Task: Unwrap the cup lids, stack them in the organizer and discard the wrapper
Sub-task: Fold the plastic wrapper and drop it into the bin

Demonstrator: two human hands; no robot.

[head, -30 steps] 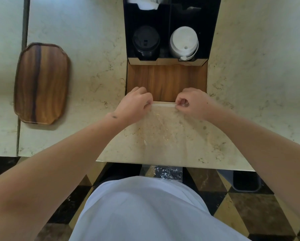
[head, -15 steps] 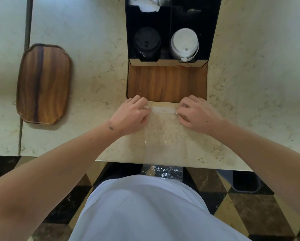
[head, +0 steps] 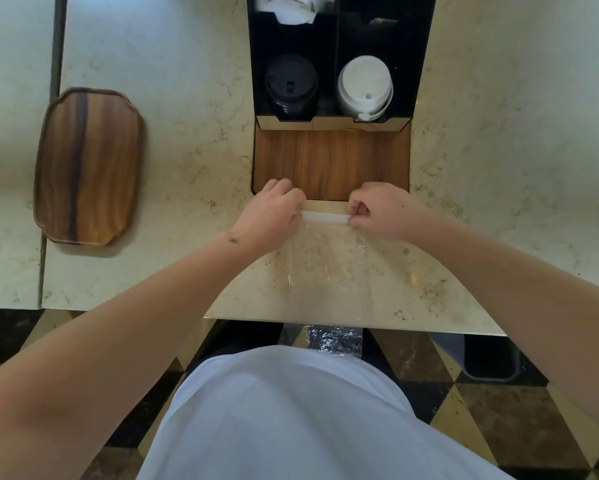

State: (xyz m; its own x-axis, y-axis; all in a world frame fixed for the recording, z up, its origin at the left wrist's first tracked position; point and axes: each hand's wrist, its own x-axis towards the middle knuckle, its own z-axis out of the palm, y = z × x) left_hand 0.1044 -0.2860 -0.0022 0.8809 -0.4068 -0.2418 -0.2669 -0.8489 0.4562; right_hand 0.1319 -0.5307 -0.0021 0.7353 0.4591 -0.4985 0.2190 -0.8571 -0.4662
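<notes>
1. The wrapper (head: 326, 268), a clear plastic sleeve, lies flat on the counter (head: 187, 133) directly before the person. Its near end hangs over the counter edge toward the floor. Its far end is folded or rolled into a narrow white strip.
2. The strip's long axis runs left to right, spanning the gap between the two hands. The sheet's length runs from the strip back toward the person.
3. The left hand (head: 270, 216) has fingers curled and pinched on the strip's left end. The right hand (head: 381, 213) is pinched on the right end, thumb against forefinger. Both are equally near; neither leads.
4. Judgement: the wrapper looks empty, and rolling it up for disposal appears to be the step in hand.
5. Beyond the hands stands the organizer (head: 336, 161). The black lids (head: 291, 83) fill its left compartment, the white lids (head: 364, 86) the right.
6. A wooden tray (head: 88, 166) sits well apart, left.
7. A dark bin (head: 492, 362) shows below the counter, on the right.
</notes>
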